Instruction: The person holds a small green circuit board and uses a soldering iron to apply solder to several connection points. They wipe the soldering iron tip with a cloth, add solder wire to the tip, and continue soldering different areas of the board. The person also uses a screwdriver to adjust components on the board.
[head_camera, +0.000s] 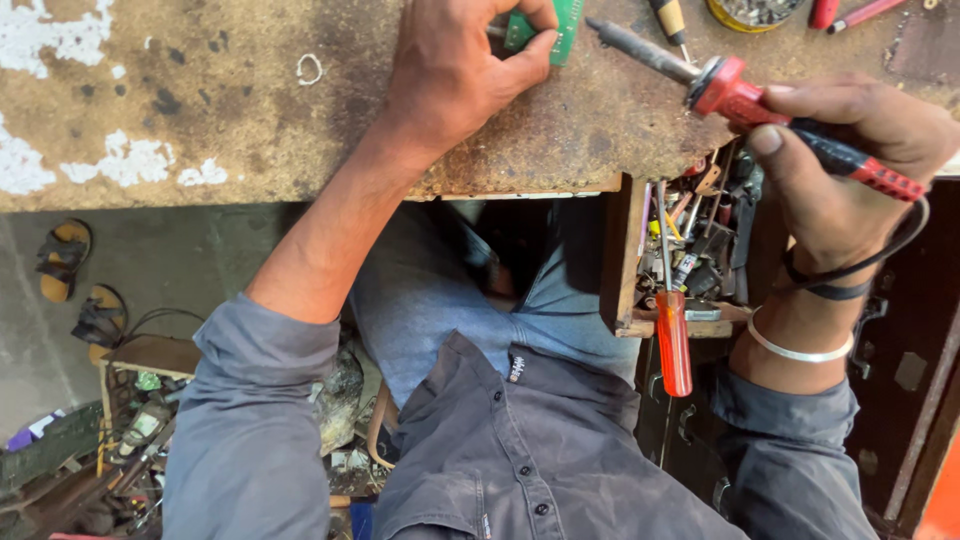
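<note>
Top centre: left hand (455, 70) pinches green circuit board (560, 25) flat on worn workbench (200, 110), steadying it. Upper right: right hand (850, 170) clamped around red-handled soldering iron (730, 90), tip aimed boardward.

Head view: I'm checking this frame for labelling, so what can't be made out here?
- Green board: cut by top edge, mostly covered by left hand.
- Soldering iron tip: unclear.
- Drawer contents: too jumbled.
- Tin: cut by top edge.

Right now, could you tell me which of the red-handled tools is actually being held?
The soldering iron in the right hand; the red-handled screwdriver sticks out of the open drawer, untouched.
</note>
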